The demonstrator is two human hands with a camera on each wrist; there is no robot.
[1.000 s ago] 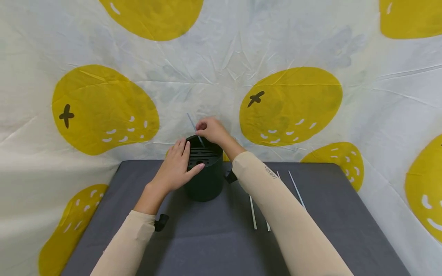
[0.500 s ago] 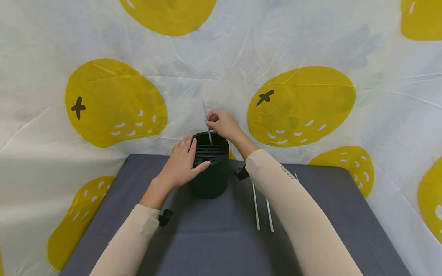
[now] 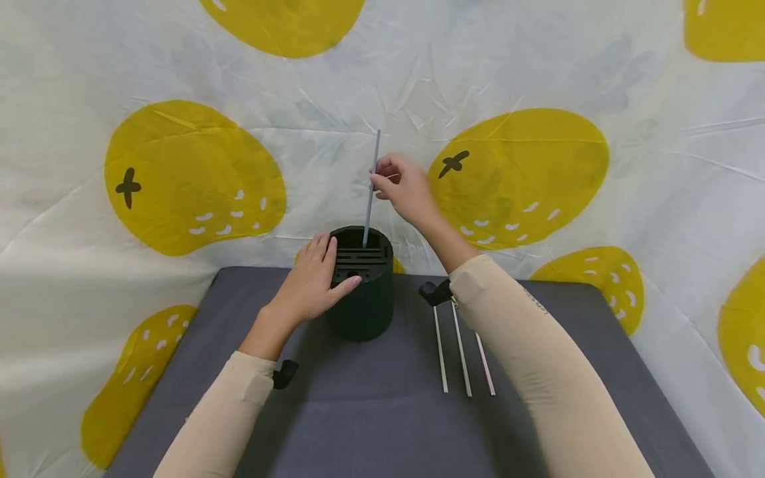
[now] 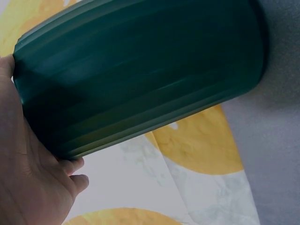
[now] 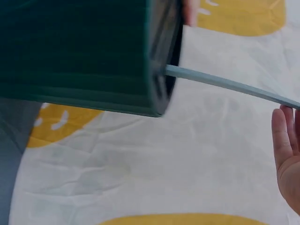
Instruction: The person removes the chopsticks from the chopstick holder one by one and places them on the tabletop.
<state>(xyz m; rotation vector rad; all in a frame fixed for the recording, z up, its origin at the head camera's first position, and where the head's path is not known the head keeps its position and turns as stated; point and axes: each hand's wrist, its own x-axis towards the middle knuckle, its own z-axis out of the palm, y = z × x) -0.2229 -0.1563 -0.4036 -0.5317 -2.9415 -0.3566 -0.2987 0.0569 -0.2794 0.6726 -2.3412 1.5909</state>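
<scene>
A dark green cylindrical holder point(image 3: 361, 312) with a slotted black top point(image 3: 362, 255) stands upright toward the back of the table. My left hand point(image 3: 305, 282) rests against its left rim, fingers and thumb spread and fairly straight. In the left wrist view the holder's side point(image 4: 140, 70) fills the top, with the left hand point(image 4: 33, 159) at its rim. Above the holder, my right hand point(image 3: 408, 189) pinches a thin blue-grey chopstick-like stick point(image 3: 369, 209) between thumb and fingers. Nearly upright, the stick has its lower end inside the holder's rear opening; how deep it reaches is hidden.
Several thin sticks point(image 3: 461, 352), pale and pinkish, lie on the grey tabletop point(image 3: 358, 411) right of the holder, partly under the right sleeve point(image 3: 526, 332). Close behind the table hangs a white cloth point(image 3: 335, 106) printed with yellow fruit.
My right hand has risen and shifted right, the stick going from leaning left to nearly upright with more of it above the holder. The left hand has stayed on the rim.
</scene>
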